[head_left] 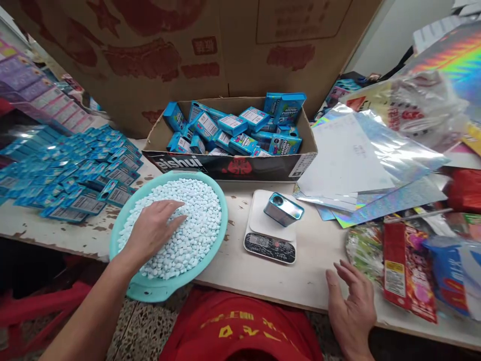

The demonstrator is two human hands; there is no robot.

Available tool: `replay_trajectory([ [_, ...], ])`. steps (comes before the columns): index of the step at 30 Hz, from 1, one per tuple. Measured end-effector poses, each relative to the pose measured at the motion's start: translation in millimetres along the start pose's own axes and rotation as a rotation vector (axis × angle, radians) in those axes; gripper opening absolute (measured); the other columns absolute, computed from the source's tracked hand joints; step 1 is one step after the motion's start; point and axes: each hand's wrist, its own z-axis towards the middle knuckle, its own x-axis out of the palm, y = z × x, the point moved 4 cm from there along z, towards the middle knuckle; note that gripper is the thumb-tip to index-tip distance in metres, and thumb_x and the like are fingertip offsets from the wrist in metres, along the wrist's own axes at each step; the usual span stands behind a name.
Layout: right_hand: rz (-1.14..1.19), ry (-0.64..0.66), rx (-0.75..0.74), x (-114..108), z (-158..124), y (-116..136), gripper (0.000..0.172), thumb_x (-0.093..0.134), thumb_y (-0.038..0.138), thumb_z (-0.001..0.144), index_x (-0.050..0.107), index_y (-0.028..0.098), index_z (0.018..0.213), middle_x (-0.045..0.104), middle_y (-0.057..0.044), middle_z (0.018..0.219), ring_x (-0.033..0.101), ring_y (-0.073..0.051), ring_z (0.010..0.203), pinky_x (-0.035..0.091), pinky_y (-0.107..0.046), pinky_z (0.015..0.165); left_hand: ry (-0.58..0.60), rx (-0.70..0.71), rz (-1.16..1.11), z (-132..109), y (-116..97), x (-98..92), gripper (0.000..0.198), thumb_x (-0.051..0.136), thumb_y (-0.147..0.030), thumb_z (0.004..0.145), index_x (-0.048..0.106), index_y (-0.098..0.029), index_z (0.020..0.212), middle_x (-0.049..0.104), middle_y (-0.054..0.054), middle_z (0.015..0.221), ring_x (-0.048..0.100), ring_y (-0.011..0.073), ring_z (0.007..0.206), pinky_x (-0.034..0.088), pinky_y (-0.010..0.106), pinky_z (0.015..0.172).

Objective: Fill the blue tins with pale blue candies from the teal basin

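Observation:
My left hand (156, 226) rests on small white candies (197, 225) heaped in a round turquoise basin (224, 215). Its thumb and fingers are apart, and the fingertips touch the top of the heap. Right of the basin, a white kitchen scale (256, 220) with a lit display carries a small shiny blue box (284, 209), which lies on its side with a dark round opening facing up-left. My right hand (351, 306) is at the table's front edge, right of the scale, with fingers spread and nothing in it.
Behind the basin stands an open carton (240, 168) of blue candy boxes. Many flat blue boxes (75, 173) lie in a pile at left. Holographic sheets and white paper (347, 155) cover the back right. A red packet (408, 273) lies among plastic bags at right.

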Motion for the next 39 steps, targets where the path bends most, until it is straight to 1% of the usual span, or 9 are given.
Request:
replay_trajectory([
  [7, 0.020, 0.006, -0.004, 4.5, -4.3, 4.0, 0.035, 0.054, 0.044, 0.089, 0.064, 0.011, 0.097, 0.063, -0.017, 0.101, 0.060, -0.028, 0.097, 0.047, -0.046, 0.088, 0.213, -0.158, -0.034, -5.8, -1.2, 3.2, 0.045, 0.037, -0.046, 0.090, 0.063, -0.018, 0.113, 0.066, 0.009, 0.113, 0.057, 0.0301, 0.108, 0.045, 0.043, 0.091],
  [15, 0.076, 0.033, 0.021, 4.8, -14.1, 3.0, 0.031, 0.055, 0.043, 0.088, 0.064, 0.015, 0.096, 0.063, -0.014, 0.100, 0.060, -0.026, 0.096, 0.048, -0.046, 0.087, 0.336, -0.119, -0.078, -1.3, 5.2, -0.2, 0.048, 0.035, -0.046, 0.087, 0.065, -0.018, 0.110, 0.066, 0.010, 0.109, 0.055, 0.0298, 0.106, 0.044, 0.044, 0.092],
  [19, 0.233, 0.052, 0.201, 23.1, -3.7, 7.3, 0.041, 0.062, 0.043, 0.082, 0.058, 0.018, 0.113, 0.060, -0.012, 0.109, 0.061, -0.025, 0.094, 0.052, -0.044, 0.082, 0.173, -0.081, -0.106, -1.4, 1.5, -2.3, 0.045, 0.036, -0.048, 0.089, 0.066, -0.020, 0.107, 0.065, 0.011, 0.110, 0.055, 0.0298, 0.106, 0.043, 0.045, 0.095],
  [23, 0.399, 0.119, 0.211, 67.3, 38.1, 23.3, 0.081, 0.075, 0.046, 0.067, 0.038, 0.018, 0.134, 0.050, -0.017, 0.130, 0.052, -0.029, 0.115, 0.048, -0.048, 0.091, -0.128, -0.104, -0.309, -5.2, -19.8, -13.6, 0.035, 0.051, -0.049, 0.086, 0.067, -0.023, 0.102, 0.066, 0.009, 0.109, 0.054, 0.0279, 0.109, 0.039, 0.044, 0.101],
  [27, 0.416, 0.286, 0.204, 104.4, 82.3, 40.3, 0.054, 0.069, 0.053, 0.067, 0.059, 0.017, 0.105, 0.065, -0.010, 0.100, 0.060, -0.027, 0.093, 0.046, -0.048, 0.087, -0.244, -0.327, -0.774, -13.1, -40.2, -13.1, 0.026, 0.064, -0.043, 0.079, 0.070, -0.024, 0.095, 0.066, 0.007, 0.107, 0.056, 0.0249, 0.108, 0.043, 0.037, 0.096],
  [29, 0.430, 0.296, 0.104, 105.2, 100.4, 63.3, 0.044, 0.068, 0.052, 0.069, 0.062, 0.018, 0.096, 0.066, -0.006, 0.088, 0.060, -0.024, 0.083, 0.047, -0.044, 0.081, -0.284, -0.538, -1.120, -16.8, -42.2, -5.9, 0.028, 0.068, -0.042, 0.076, 0.070, -0.020, 0.094, 0.066, 0.009, 0.105, 0.059, 0.0244, 0.103, 0.047, 0.033, 0.086],
  [33, 0.461, 0.270, -0.329, 88.2, 119.8, 144.9, 0.031, 0.068, 0.040, 0.077, 0.065, 0.022, 0.103, 0.067, -0.005, 0.094, 0.061, -0.022, 0.085, 0.048, -0.038, 0.079, -0.352, -0.900, -1.762, -16.2, -42.3, 6.9, 0.032, 0.061, -0.039, 0.084, 0.063, -0.017, 0.106, 0.062, 0.014, 0.115, 0.061, 0.0241, 0.102, 0.050, 0.031, 0.081],
  [36, 0.458, 0.299, -0.709, 89.3, 113.3, 207.4, 0.027, 0.063, 0.028, 0.083, 0.063, 0.026, 0.109, 0.069, -0.004, 0.102, 0.062, -0.023, 0.096, 0.043, -0.042, 0.091, -0.494, -1.123, -2.010, -10.1, -41.1, 7.6, 0.033, 0.049, -0.044, 0.091, 0.059, -0.020, 0.112, 0.055, 0.012, 0.127, 0.060, 0.0211, 0.102, 0.051, 0.029, 0.075],
  [39, 0.370, 0.346, -0.970, 106.5, 98.8, 246.2, 0.027, 0.059, 0.020, 0.086, 0.061, 0.028, 0.112, 0.070, -0.003, 0.103, 0.062, -0.022, 0.096, 0.034, -0.044, 0.098, -0.650, -1.220, -2.116, -1.8, -39.3, 5.9, 0.035, 0.045, -0.046, 0.093, 0.058, -0.019, 0.111, 0.056, 0.011, 0.119, 0.060, 0.0153, 0.083, 0.049, 0.024, 0.061],
])
